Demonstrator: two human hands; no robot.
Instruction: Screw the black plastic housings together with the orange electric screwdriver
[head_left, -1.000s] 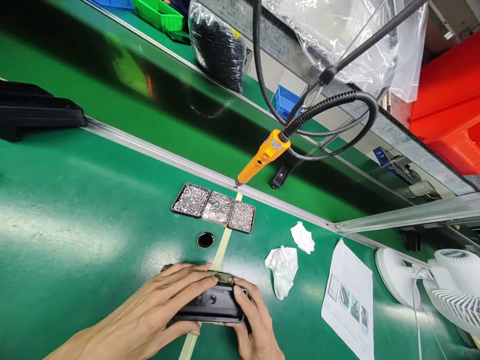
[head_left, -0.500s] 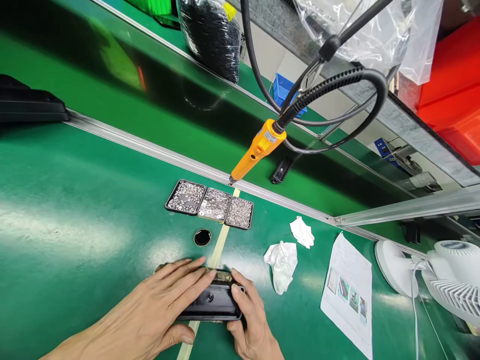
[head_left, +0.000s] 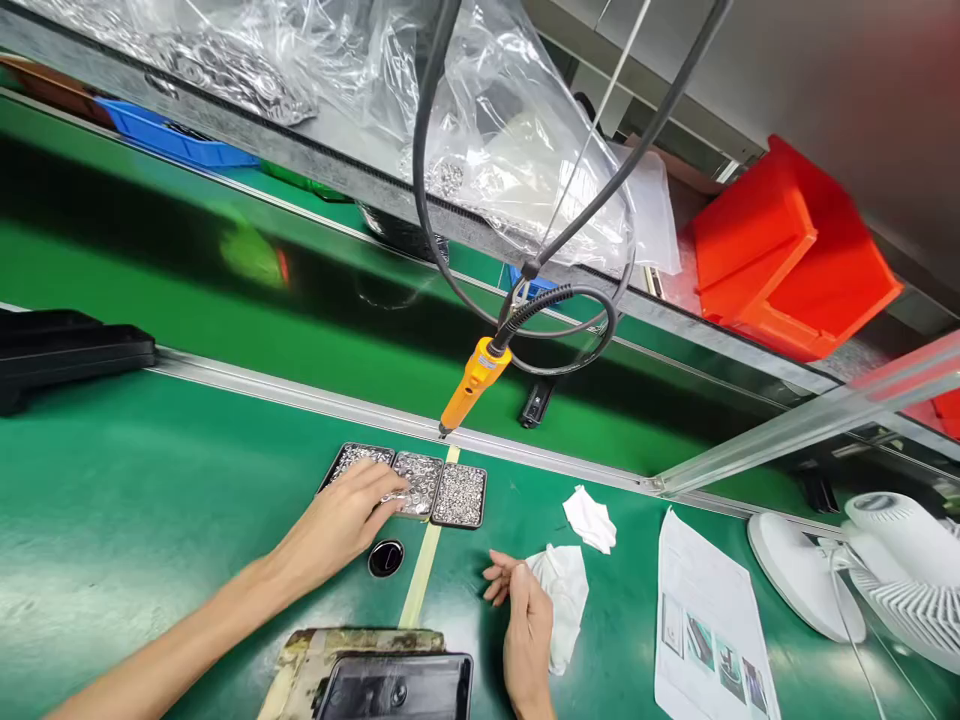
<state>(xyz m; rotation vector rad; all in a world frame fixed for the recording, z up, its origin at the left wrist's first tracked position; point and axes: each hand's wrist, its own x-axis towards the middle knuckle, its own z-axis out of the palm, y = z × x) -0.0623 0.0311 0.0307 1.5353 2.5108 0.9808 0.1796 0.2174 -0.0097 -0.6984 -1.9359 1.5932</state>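
My left hand (head_left: 345, 515) reaches over the trays of small metal parts. Its fingertips and thumb pinch together at the middle tray (head_left: 421, 472) of shiny washer-like pieces; whatever is between them is too small to make out. My right hand (head_left: 527, 630) hovers over the bench with fingers loosely bent and apart, holding nothing, beside a crumpled white cloth (head_left: 566, 600). At the bottom edge a black rectangular plastic housing (head_left: 394, 688) rests on a worn, stained fixture (head_left: 304, 660), partly cut off by the frame. A small round black disc (head_left: 385, 558) lies below the trays.
A right-hand tray (head_left: 459, 496) holds tiny metal parts. An orange electric screwdriver (head_left: 475, 384) hangs by its cable above. To the right are another white cloth (head_left: 590, 519), a printed sheet (head_left: 709, 630) and a white fan (head_left: 900, 560). A red bin (head_left: 787, 250) stands on the shelf.
Both hands have let go of the black housing. My left hand has moved up to the trays, my right hand to the right near the cloth. The view has tilted up.
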